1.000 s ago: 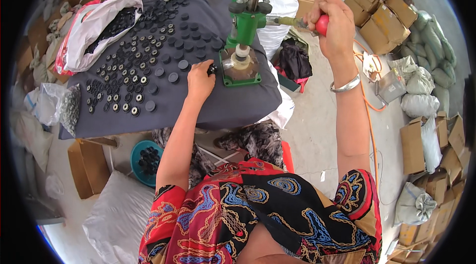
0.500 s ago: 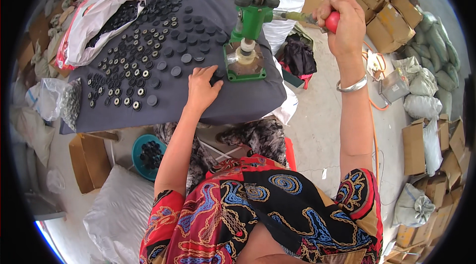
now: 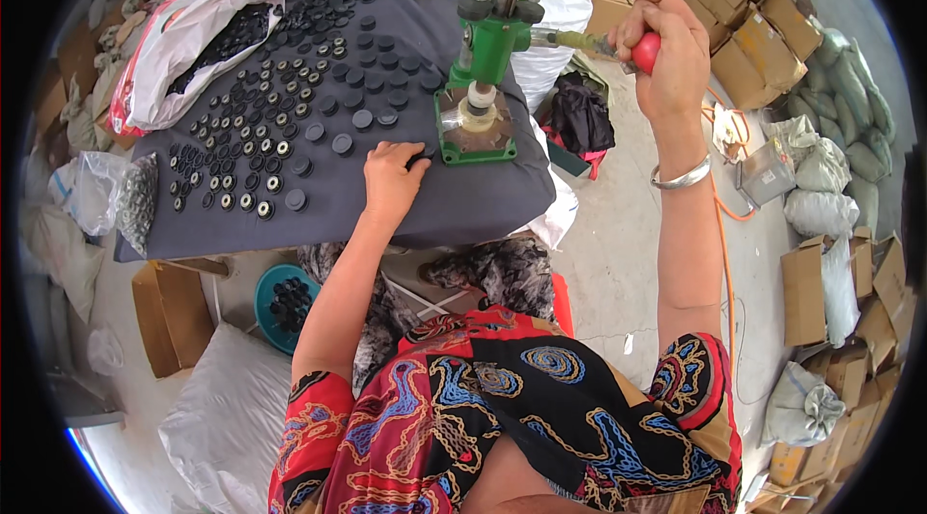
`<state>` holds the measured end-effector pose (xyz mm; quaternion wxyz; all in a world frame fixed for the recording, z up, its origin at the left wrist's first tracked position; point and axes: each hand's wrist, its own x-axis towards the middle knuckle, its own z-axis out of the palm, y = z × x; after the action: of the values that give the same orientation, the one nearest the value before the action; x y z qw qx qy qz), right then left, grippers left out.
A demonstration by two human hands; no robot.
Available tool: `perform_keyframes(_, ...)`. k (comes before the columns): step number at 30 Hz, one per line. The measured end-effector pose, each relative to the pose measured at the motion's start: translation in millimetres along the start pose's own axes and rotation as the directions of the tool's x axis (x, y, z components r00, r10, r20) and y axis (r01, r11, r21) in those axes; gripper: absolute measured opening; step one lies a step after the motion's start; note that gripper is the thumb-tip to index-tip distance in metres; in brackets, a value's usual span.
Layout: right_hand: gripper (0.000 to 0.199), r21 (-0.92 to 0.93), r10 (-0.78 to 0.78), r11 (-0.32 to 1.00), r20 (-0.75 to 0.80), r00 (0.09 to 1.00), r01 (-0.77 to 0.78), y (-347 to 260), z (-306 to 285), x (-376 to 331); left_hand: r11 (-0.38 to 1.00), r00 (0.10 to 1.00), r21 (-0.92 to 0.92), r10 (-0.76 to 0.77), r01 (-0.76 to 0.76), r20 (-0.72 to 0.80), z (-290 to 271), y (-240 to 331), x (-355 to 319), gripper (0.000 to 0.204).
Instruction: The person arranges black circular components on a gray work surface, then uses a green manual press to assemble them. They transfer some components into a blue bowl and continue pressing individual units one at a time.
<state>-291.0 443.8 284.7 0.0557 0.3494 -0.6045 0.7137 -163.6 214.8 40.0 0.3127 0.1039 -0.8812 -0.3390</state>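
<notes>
A green hand press [image 3: 491, 55] stands at the right end of the cloth-covered table [image 3: 386, 229]. My right hand [image 3: 666, 55] is raised, closed round the red ball knob [image 3: 645, 52] of its lever [image 3: 579, 42], index finger sticking out. A pale fitting [image 3: 481, 96] sits under the ram, above the press base [image 3: 478, 142]. Left of that base, my left hand [image 3: 392, 182] rests on the cloth, its thumb and fingers closed on a black cap [image 3: 423, 156] that is mostly hidden. Loose black caps [image 3: 361, 118] lie beyond it, along with several black caps with metal rings [image 3: 266, 209].
A white sack [image 3: 159, 94] spills black parts at the table's left. Below stand a teal basin [image 3: 273, 331] of black parts and a cardboard box [image 3: 169, 319]. On the right are an orange hose [image 3: 726, 253], stacked cartons [image 3: 763, 41] and filled sacks [image 3: 821, 210].
My left hand has drawn slightly toward me, its fingers more bunched. My right hand and the lever knob have barely shifted.
</notes>
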Motion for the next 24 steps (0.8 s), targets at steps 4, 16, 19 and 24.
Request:
perform_keyframes(4, 0.031, 0.021, -0.038, 0.999, 0.024, 0.999, 0.037, 1.1, -0.8, 2.9, 0.996, 0.992, -0.047, 0.075, -0.080, -0.106, 13.6, -1.9, 13.3, 0.017)
perform_keyframes(16, 0.031, 0.005, -0.023, 1.000, 0.019, 1.000, 0.023, 2.2, -2.4, 1.3, 0.987, 0.988, -0.116, 0.094, -0.108, -0.124, 10.6, 0.2, 18.8, 0.025)
perform_keyframes(19, 0.031, 0.004, -0.007, 1.000, 0.013, 1.000, 0.007, 1.5, -1.3, 1.3, 0.993, 0.993, -0.010, 0.116, -0.116, 0.005, 14.8, -7.0, 21.4, 0.030)
perform_keyframes(24, 0.034, -0.032, -0.009, 0.999, 0.013, 1.000, 0.009, -0.5, 0.4, -0.5, 0.974, 0.975, 0.072, 0.210, -0.215, 0.073, 14.4, -9.3, 18.7, 0.029)
